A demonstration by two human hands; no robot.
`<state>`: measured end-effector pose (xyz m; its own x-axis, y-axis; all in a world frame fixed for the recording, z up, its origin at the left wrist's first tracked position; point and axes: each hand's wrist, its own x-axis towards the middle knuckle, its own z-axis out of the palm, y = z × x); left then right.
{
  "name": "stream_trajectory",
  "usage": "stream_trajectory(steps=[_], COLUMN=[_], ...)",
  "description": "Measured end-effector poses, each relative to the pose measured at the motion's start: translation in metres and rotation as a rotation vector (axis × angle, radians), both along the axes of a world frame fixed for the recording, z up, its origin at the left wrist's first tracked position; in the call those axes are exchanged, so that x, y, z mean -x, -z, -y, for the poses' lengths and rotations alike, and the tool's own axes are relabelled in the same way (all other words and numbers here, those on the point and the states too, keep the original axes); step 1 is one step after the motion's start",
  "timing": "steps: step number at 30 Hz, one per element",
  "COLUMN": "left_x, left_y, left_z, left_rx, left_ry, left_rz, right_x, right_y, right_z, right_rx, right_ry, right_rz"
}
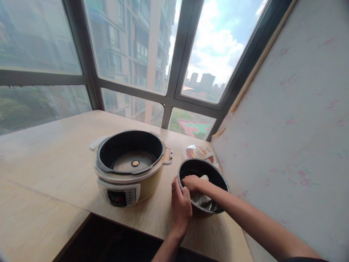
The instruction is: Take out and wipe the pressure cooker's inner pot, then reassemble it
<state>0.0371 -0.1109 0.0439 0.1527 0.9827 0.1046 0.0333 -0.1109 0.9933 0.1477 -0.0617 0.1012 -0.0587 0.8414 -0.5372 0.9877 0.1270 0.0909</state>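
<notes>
While the right hand point(191, 182) is reaching down inside the dark inner pot point(215, 178), its fingers are closing on a pale cloth point(203, 199) and pressing it against the pot's inner wall; the left hand point(180, 206) is gripping the pot's near rim from outside, fingers curling over the edge; a ring is showing on one finger of that hand; the inner pot is standing upright on the light wooden tabletop point(54, 163), near its right end, close to the pale wall point(294, 138); just to its left, the cream electric pressure cooker base point(130, 171) is sitting open, its heating plate point(133, 162) showing at the bottom, its control panel point(120, 196) facing the person; behind the inner pot, the cooker lid point(200, 152) is lying partly hidden; large windows point(131, 47) are running behind the tabletop.
</notes>
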Motion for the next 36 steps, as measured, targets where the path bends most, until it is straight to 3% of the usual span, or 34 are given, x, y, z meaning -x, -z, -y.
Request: stream_trajectory(steps=[20, 36], left_x=[0.0012, 0.006], left_y=[0.0007, -0.0026], left_z=[-0.0013, -0.0052], left_rx=[-0.018, 0.001], left_ry=[-0.009, 0.023], left_rz=[0.023, -0.001], right_x=[0.001, 0.001], right_y=[0.0011, -0.0027], right_z=[-0.0042, 0.0027], right_rx=[-0.008, -0.227], right_ry=[0.043, 0.177], right_rz=[0.026, 0.013])
